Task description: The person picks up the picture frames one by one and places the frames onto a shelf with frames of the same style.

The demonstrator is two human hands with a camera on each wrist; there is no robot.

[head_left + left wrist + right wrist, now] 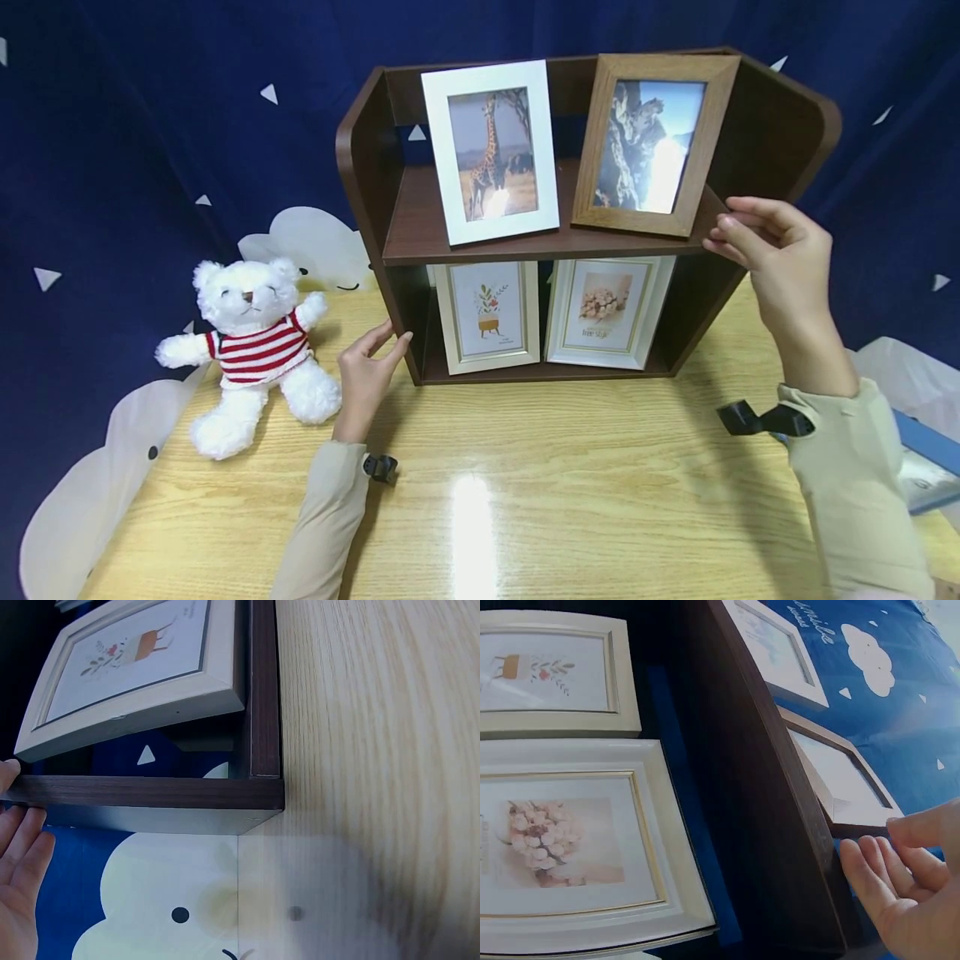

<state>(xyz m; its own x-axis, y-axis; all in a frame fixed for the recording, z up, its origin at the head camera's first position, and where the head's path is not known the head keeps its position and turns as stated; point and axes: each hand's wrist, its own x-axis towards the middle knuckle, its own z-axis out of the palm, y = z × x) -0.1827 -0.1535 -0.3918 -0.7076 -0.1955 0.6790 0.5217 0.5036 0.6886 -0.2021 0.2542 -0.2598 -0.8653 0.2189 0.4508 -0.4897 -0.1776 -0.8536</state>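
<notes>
A dark brown two-tier shelf (525,246) stands on the wooden table (525,483). On its upper board lean a white frame with a giraffe photo (491,150) and a wooden frame (651,142). Two cream frames, a plant print (487,317) and a flower print (603,312), stand below. My left hand (390,337) lies with straight fingers against the shelf's lower left side panel (150,792). My right hand (723,227) is at the right end of the upper board, its relaxed fingers (866,859) just beside the wooden frame's corner (832,772), holding nothing.
A white teddy bear (251,350) in a red-striped shirt sits left of the shelf. A dark blue backdrop with white cloud shapes (315,237) hangs behind. A blue flat item in clear plastic (922,450) lies at the table's right edge.
</notes>
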